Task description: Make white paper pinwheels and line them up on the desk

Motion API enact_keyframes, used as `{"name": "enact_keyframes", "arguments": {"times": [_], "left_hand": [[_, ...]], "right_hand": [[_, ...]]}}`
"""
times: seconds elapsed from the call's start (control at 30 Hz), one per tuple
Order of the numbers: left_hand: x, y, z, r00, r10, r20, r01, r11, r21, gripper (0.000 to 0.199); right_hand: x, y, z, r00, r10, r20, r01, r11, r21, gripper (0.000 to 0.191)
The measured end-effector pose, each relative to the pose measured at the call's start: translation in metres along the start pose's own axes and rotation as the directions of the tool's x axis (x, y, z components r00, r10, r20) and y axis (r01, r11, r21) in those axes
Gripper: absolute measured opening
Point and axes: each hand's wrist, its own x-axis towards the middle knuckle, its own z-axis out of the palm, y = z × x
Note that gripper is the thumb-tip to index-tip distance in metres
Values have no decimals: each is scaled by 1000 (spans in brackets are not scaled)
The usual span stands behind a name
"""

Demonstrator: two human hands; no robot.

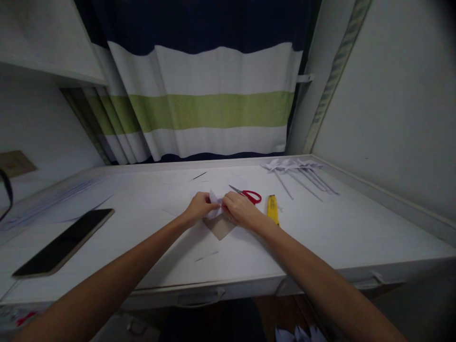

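Both hands meet over the middle of the desk around a piece of folded white paper (pixel 213 197). My left hand (pixel 200 207) pinches its left side between thumb and fingers. On the other side, my right hand (pixel 235 207) has its fingers closed at the paper's right part, hiding much of it. Beneath them lies a flat grey-brown square (pixel 220 228), one corner pointing toward me. Red-handled scissors (pixel 251 195) rest just behind my right hand, blades to the left. A yellow cutter (pixel 272 209) lies right of that hand, close to my forearm.
A black phone (pixel 67 240) lies at the left, near paper sheets (pixel 53 202). Several white paper pinwheels (pixel 294 166) on sticks lie at the back right. A thin dark stick (pixel 200 175) is farther back. A curtain (pixel 213 104) hangs behind the desk (pixel 160 266).
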Motion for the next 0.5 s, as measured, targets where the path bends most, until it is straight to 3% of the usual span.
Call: {"name": "enact_keyframes", "arguments": {"times": [0.13,0.27,0.5], "left_hand": [[3,0,0,994,73,-76,-75,997,-21,17],[2,5,3,966,156,-208,-145,987,70,16],[-6,11,11,895,222,-386,-144,964,222,15]], "right_hand": [[2,-3,5,988,63,-142,-65,998,-10,17],[4,-4,12,955,103,-280,-113,993,-19,21],[4,-3,21,921,111,-374,-111,994,21,25]]}}
